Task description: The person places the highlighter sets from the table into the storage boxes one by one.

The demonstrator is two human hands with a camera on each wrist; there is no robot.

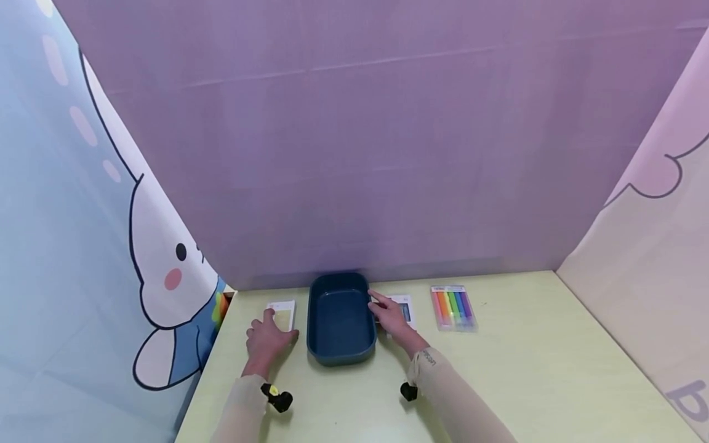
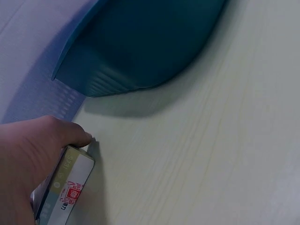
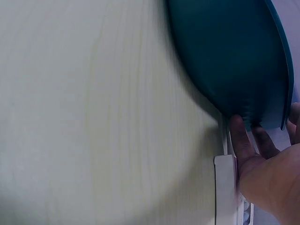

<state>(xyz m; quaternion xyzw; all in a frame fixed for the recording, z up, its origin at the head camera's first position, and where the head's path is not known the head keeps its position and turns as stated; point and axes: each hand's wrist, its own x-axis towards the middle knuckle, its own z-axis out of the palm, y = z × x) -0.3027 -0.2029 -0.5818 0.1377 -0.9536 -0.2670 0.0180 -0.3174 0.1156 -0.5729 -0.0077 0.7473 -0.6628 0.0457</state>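
Observation:
A dark blue-green rectangular tray point(image 1: 341, 355) stands on the table between both hands. My left hand point(image 1: 267, 341) lies spread over a small white and yellow-green box point(image 1: 284, 317), its fingers to the left and thumb by the right side. In the left wrist view the thumb point(image 2: 75, 135) runs along the box end point(image 2: 72, 185), which bears red print. At the tray's right wall my right hand point(image 1: 390, 315) touches it with extended fingers. The fingertips point(image 3: 237, 124) sit against the wall in the right wrist view, above a white box point(image 3: 226, 187).
Partly behind my right hand lies the white box point(image 1: 408, 307) with a dark window. Farther right is a clear pack of rainbow-coloured pens point(image 1: 454, 307). A purple cloth point(image 1: 354, 154) rises behind the pale table point(image 1: 532, 369), with printed cloth walls at both sides.

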